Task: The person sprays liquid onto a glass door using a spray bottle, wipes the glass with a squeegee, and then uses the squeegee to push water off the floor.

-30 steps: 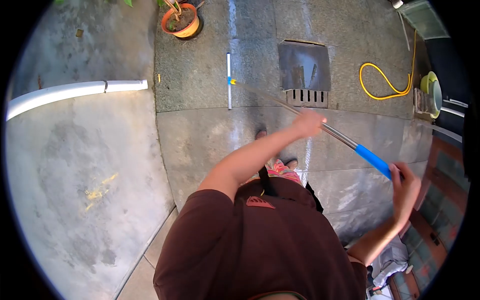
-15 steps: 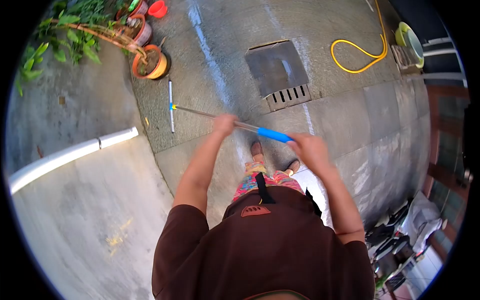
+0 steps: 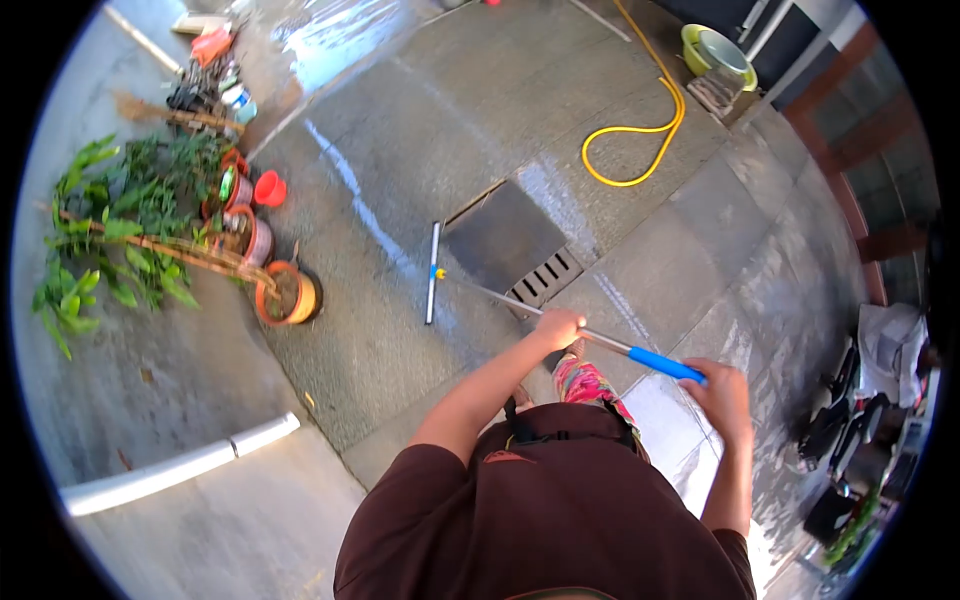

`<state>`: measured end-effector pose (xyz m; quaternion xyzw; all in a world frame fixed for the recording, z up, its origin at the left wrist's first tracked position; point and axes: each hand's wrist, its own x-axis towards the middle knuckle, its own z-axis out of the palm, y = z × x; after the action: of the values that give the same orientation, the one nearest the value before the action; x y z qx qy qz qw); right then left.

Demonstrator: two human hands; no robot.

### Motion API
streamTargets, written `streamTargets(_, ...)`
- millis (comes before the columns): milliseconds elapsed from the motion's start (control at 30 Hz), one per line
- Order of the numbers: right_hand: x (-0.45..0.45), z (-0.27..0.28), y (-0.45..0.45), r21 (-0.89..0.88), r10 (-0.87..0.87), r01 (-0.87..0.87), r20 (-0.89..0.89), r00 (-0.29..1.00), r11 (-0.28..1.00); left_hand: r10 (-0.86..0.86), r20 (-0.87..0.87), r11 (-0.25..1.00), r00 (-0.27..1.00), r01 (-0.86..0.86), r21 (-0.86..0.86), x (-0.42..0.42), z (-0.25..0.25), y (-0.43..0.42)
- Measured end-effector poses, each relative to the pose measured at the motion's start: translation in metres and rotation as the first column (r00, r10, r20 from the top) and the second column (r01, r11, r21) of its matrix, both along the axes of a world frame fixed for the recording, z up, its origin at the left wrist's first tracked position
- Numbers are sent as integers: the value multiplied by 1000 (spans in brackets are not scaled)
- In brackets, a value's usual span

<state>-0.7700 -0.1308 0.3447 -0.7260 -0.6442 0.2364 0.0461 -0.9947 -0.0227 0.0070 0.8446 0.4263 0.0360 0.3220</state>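
Observation:
A long-handled floor squeegee (image 3: 640,353) stretches across in front of me, with a metal pole and a blue grip. My left hand (image 3: 560,328) is wrapped round the bare pole, partway down. My right hand (image 3: 722,396) is closed on the end of the blue grip. The squeegee's pale blade (image 3: 433,275), with a blue and yellow joint, lies on the concrete floor (image 3: 370,320). It is just left of a dark drain cover (image 3: 505,232), beside which is a slotted grate (image 3: 546,277).
Potted plants (image 3: 286,294) and a red bucket (image 3: 270,188) stand at the left, above a white pipe (image 3: 180,468). A yellow hose (image 3: 628,184) loops on the floor at upper right, near a green basin (image 3: 694,55). A parked scooter (image 3: 850,415) is at lower right.
The squeegee blade has moved from beside the flowerpot to the drain cover, pulled rightward. Both hands still hold the pole and have shifted right and down in view; the camera has turned.

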Motion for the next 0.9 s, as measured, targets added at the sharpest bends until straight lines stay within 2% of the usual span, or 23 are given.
streamTargets(33,0,-11,5,-58,-29,28,-10,1000,998,1,-33,1000,999,-1,-13,-7,-2,6)
streamTargets(67,3,-29,10,-29,2,-3,-37,999,1000,-1,-66,1000,998,-1,-25,-16,-5,14)
streamTargets(133,0,-59,32,-112,17,-26,-81,997,993,22,-76,1000,997,-20,24,-41,-43,32)
streamTargets(167,1,-83,45,-114,78,-96,-150,986,989,45,-106,999,993,-41,33,-57,-52,43)
streamTargets(200,-3,-95,64,-145,139,-165,-174,975,976,34,-231,999,972,-41,-25,-71,-44,57)
streamTargets(233,-11,-103,84,-159,193,-231,-225,955,960,48,-211,998,976,-55,-25,-92,-61,71)
streamTargets(267,-15,-109,107,-141,243,-288,-271,931,947,120,-283,991,951,-132,-22,-105,-59,84)
streamTargets(333,-19,-110,152,-85,350,-396,-326,878,914,142,-424,972,894,-206,-109,-125,-43,118)
streamTargets(367,-17,-104,177,-50,407,-447,-333,851,893,147,-435,975,889,-205,-90,-131,-26,135)
streamTargets(400,-12,-97,194,-8,423,-452,-338,841,892,154,-442,975,884,-208,-76,-132,-3,146)
streamTargets(500,14,-68,252,95,461,-457,-340,820,884,341,-204,937,918,-348,2,-116,57,174)
streamTargets(600,37,-40,295,141,467,-449,-390,794,882,393,-80,919,916,-393,15,-109,67,199)
streamTargets(667,47,-33,318,196,506,-469,-414,757,861,381,-90,924,920,-374,81,-106,73,215)
streamTargets(767,56,-39,365,159,467,-453,-495,733,878,388,-142,920,910,-374,120,-99,78,252)
streamTargets(867,66,-27,419,17,367,-432,-558,744,902,388,-189,921,902,-370,123,-86,96,299)
streamTargets(900,68,-48,434,210,442,-389,-463,768,897,385,-208,922,899,-367,120,-83,103,320)
